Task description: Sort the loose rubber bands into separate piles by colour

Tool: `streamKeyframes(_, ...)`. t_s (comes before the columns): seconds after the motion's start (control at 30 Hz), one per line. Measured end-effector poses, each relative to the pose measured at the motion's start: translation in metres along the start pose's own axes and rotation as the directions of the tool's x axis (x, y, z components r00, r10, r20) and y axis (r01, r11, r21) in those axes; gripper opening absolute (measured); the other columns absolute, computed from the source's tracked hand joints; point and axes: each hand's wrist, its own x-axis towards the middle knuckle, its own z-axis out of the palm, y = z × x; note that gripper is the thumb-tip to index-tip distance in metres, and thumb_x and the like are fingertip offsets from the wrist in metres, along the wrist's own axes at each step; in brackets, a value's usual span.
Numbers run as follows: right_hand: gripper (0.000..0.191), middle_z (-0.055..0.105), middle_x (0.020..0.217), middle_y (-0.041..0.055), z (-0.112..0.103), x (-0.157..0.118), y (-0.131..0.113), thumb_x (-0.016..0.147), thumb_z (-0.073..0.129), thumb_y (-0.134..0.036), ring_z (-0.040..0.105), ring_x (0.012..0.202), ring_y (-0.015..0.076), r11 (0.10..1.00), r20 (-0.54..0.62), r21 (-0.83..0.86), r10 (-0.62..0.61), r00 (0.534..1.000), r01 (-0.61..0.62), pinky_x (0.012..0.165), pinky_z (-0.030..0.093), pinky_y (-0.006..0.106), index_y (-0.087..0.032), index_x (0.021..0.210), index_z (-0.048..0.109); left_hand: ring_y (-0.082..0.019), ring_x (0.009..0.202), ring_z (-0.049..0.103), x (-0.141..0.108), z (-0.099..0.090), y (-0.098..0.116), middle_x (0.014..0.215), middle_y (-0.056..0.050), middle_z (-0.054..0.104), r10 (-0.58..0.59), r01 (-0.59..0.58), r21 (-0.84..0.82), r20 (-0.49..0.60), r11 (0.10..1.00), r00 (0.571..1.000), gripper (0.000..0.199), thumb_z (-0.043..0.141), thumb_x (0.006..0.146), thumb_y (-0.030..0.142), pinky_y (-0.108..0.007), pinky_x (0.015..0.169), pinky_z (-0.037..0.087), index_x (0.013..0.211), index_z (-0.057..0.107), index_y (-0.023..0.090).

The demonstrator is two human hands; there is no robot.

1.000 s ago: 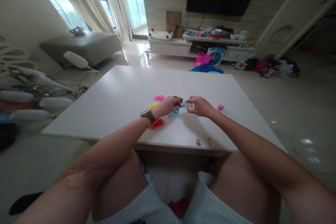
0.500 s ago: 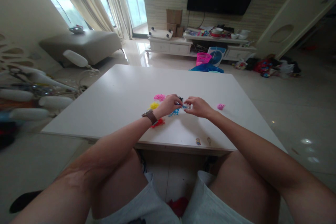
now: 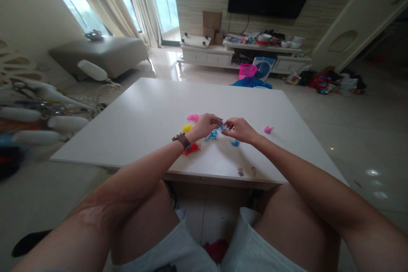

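Note:
My left hand point(image 3: 208, 125), with a brown-strapped watch on its wrist, and my right hand point(image 3: 238, 129) meet over the white table point(image 3: 153, 106). Both sets of fingers pinch a small blue and clear piece point(image 3: 222, 128); its exact kind is too small to make out. Below my right hand is a small blue clump point(image 3: 235, 143); whether it hangs or lies on the tabletop I cannot tell. Around my left hand lie heaps of thin, stringy pieces: blue point(image 3: 211, 135), pink point(image 3: 193, 117), yellow point(image 3: 187, 128) and red point(image 3: 192, 148). A black heap is mostly hidden behind my fingers.
A pink bundle point(image 3: 268, 129) lies on the right of the table. Near the front edge are a small yellow-and-blue figure point(image 3: 240, 172) and a small pale loop point(image 3: 253, 171). Beyond the table stand a blue stool point(image 3: 250, 83) and a pink basket point(image 3: 247, 70).
A blue clump now shows below my right hand, where bare tabletop was seen before. More blue shows between my fingertips, and my right fingers have shifted slightly.

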Motion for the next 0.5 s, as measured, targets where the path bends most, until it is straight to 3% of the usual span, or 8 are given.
streamKeyframes(0.23, 0.018, 0.073, 0.08, 0.0043, 0.0, -0.001, -0.001, 0.077, 0.078, -0.029, 0.067, 0.07, 0.0162, 0.999, -0.008, 0.045, 0.018, 1.0, -0.018, 0.066, 0.05, 0.024, -0.017, 0.09, 0.075, -0.018, 0.079, 0.072, 0.0, -0.001, 0.0, 0.084, -0.007, 0.077, 0.024, -0.024, -0.096, -0.002, 0.995, 1.0, 0.012, 0.072, 0.078, 0.015, -0.029, 0.074, 0.058, 0.09, 0.075, 0.012)
streamKeyframes(0.5, 0.018, 0.073, 0.079, 0.0043, -0.003, -0.001, -0.004, 0.078, 0.076, -0.031, 0.068, 0.07, 0.0163, 0.997, -0.015, 0.074, 0.028, 1.0, -0.026, 0.066, 0.051, 0.024, -0.017, 0.089, 0.075, -0.015, 0.08, 0.069, -0.001, -0.007, 0.009, 0.087, -0.004, 0.078, 0.042, -0.048, 0.116, 0.051, 0.992, 0.998, 0.019, 0.06, 0.082, 0.014, -0.026, 0.076, 0.053, 0.089, 0.078, 0.016)
